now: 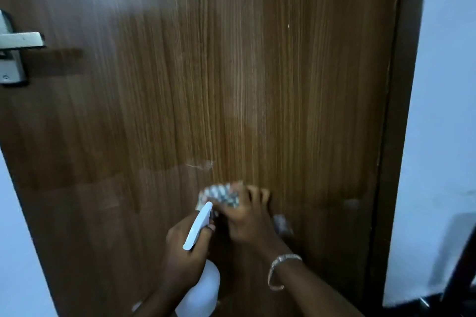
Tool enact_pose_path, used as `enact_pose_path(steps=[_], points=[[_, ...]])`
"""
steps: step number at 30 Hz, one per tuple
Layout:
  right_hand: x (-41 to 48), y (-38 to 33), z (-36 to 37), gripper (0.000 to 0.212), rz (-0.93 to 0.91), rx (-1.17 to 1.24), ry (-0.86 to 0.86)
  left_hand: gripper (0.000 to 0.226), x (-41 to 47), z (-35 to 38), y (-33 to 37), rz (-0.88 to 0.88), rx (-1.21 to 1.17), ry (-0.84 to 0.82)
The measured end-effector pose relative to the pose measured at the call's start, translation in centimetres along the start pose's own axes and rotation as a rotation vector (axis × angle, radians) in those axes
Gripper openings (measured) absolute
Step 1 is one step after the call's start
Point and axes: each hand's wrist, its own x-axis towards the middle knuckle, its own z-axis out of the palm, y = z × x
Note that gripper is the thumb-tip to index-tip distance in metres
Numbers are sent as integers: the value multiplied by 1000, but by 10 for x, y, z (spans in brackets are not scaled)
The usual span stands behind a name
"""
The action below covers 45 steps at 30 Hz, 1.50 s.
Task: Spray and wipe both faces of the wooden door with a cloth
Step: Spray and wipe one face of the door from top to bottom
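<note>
1. The metal handle (20, 40) sits at the left edge of the wooden door (257, 72).
2. The left hand (180, 252) has its fingers curled round the neck of the spray bottle (198, 224). The nozzle points at the door, ready to wet it.
3. The cloth (221, 195) is low on the door, about halfway between its side edges.
4. The right hand (247, 221) has its fingers bent over the cloth, pressing it on the wood to rub it clean.
5. Only this face shows, so I think the other face is not done yet.
</note>
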Motion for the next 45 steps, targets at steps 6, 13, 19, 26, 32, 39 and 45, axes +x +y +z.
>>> enact_pose_path(steps=[6, 13, 19, 26, 32, 39, 45], points=[[-3, 1, -11, 64, 641, 170, 281, 19, 0, -52, -4, -50, 17, 83], [48, -117, 15, 73, 53, 91, 33, 19, -6, -105, 0, -31, 74, 141], [25, -75, 1, 67, 491, 138, 150, 25, -22, -135, -13, -62, 121, 183], [94, -180, 23, 59, -76, 93, 4, 19, -36, -158, 2, -25, 167, 232], [26, -140, 36, 85, 53, 66, -19, 15, -44, -181, -3, -34, 210, 260], [124, -243, 37, 65, 10, 123, 16, 23, -39, -206, 1, -10, 297, 303], [45, -222, 60, 92, -220, 73, -123, 17, -47, -232, -15, -59, 315, 321]])
